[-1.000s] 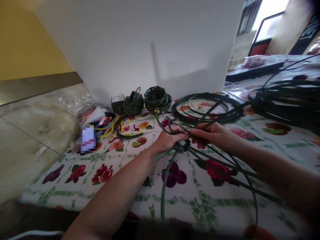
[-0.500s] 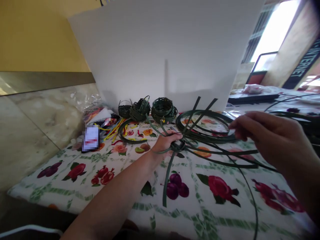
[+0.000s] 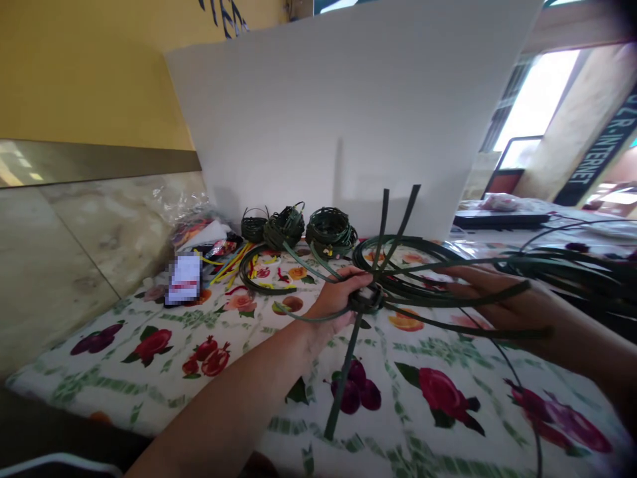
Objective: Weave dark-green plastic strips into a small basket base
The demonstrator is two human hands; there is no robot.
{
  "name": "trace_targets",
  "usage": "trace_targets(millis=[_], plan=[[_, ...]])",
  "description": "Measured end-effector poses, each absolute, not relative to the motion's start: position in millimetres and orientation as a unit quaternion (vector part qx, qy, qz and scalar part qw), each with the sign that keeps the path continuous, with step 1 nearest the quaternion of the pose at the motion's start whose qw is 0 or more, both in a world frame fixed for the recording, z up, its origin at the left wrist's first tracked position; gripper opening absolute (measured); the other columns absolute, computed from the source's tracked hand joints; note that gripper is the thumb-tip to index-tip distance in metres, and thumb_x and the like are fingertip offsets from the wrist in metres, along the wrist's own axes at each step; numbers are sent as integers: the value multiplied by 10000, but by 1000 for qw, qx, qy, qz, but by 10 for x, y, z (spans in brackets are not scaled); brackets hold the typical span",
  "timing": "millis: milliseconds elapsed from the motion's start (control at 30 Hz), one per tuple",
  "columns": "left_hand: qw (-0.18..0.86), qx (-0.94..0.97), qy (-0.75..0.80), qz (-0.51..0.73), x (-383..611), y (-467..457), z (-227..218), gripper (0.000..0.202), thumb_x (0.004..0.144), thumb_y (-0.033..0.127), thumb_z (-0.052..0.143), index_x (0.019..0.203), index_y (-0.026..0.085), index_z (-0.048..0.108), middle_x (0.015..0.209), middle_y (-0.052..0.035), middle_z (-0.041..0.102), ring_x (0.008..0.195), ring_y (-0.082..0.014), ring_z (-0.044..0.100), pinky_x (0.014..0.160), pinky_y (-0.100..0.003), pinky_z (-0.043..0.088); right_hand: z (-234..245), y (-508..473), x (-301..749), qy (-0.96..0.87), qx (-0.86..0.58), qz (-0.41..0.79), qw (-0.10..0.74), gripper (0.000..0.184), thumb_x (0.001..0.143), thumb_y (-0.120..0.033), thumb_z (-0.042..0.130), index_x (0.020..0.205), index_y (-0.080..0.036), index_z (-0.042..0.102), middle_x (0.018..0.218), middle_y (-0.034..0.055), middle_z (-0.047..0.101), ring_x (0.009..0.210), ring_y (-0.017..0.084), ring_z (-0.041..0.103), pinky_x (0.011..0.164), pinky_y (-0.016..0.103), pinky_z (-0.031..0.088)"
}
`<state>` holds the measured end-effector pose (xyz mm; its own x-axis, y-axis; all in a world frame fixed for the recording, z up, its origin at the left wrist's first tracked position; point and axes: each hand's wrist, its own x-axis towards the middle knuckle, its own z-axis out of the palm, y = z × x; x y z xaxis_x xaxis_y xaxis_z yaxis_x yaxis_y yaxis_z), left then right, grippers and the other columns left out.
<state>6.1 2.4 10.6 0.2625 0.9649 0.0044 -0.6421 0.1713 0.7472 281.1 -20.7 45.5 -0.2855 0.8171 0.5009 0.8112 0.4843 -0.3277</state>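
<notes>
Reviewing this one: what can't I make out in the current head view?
All in the head view:
- Right hand: its grip, if any; green strips cross its fingers.
- Left hand: some fingertips, hidden behind the woven piece.
- White-faced item: its print, pixelated.
- Large coil: its far side, cut off by the right edge.

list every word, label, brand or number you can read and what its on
"R·INTERNET": on the dark slanting sign at right; characters before it are unclear.
Dark lettering on the yellow wall: cut off at the top, unreadable.
Pixelated white item at left: too blurred to read.
</notes>
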Motion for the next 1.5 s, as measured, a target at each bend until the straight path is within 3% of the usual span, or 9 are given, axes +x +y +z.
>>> trace_targets(millis=[100, 267, 467, 633, 767, 867, 1100, 1300, 1500], plan=[[722, 337, 239, 555, 90, 21, 84, 476, 462, 312, 990, 744, 175, 632, 656, 5, 692, 583, -165, 686, 567, -271, 547, 403, -84, 2649, -778, -506, 93, 360, 418, 933, -600, 673, 1154, -271, 806, 1090, 83, 825, 960, 300, 776, 832, 432, 644], [707, 342, 222, 578, 151, 15, 33, 475, 455, 345, 998, 709, 166, 639, 635, 7, 686, 574, -143, 663, 598, -267, 530, 241, 40, 2235, -651, -477, 206, 553, 480, 743, -705, 829, 855, -239, 824, 786, 56, 771, 642, 194, 670, 578, 325, 569], [656, 393, 252, 593, 217, -28, -38, 419, 513, 390, 979, 655, 160, 659, 645, 19, 650, 603, -97, 593, 630, -241, 477, 269, 39, 1916, -599, -463, 309, 576, 556, 711, -703, 860, 540, -228, 625, 548, -2, 496, 521, 125, 429, 424, 269, 332], [599, 432, 307, 600, 209, -99, 63, 285, 609, 294, 920, 604, 167, 665, 595, 29, 600, 596, -90, 531, 616, -230, 437, 333, -23, 1791, -530, -462, 447, 553, 569, 683, -628, 918, 537, -218, 551, 512, -36, 423, 469, 86, 336, 375, 251, 242], [579, 433, 326, 609, 205, -104, 113, 226, 660, 208, 863, 573, 169, 657, 572, 33, 588, 589, -89, 501, 619, -227, 425, 263, 33, 1777, -453, -441, 518, 576, 458, 543, -470, 1014, 641, -227, 639, 599, -29, 596, 512, 107, 517, 424, 243, 437], [552, 450, 333, 618, 206, -92, 108, 214, 688, 175, 848, 583, 168, 663, 560, 40, 576, 581, -86, 473, 615, -228, 400, 204, 61, 1793, -434, -440, 522, 588, 387, 561, -401, 1006, 687, -241, 677, 681, -16, 682, 593, 140, 613, 545, 274, 562], [563, 456, 353, 592, 242, -131, 95, 217, 727, 149, 844, 590, 163, 677, 572, 27, 596, 576, -93, 497, 636, -237, 415, 218, -46, 1783, -462, -373, 520, 615, 271, 690, -317, 932, 861, -306, 722, 893, -32, 779, 910, 227, 747, 880, 370, 626], [476, 509, 353, 625, 220, -56, -46, 219, 750, 218, 831, 616, 176, 663, 614, 31, 583, 630, -103, 493, 656, -234, 404, 192, 5, 1866, -465, -458, 496, 572, 298, 709, -363, 945, 785, -255, 678, 744, -24, 729, 674, 173, 681, 678, 317, 603], [452, 530, 378, 609, 209, 17, -155, 212, 773, 287, 814, 650, 186, 674, 617, 26, 597, 626, -113, 504, 659, -241, 409, 183, -10, 1848, -470, -431, 535, 554, 265, 700, -338, 941, 783, -227, 715, 818, 8, 765, 757, 176, 716, 745, 298, 617]])
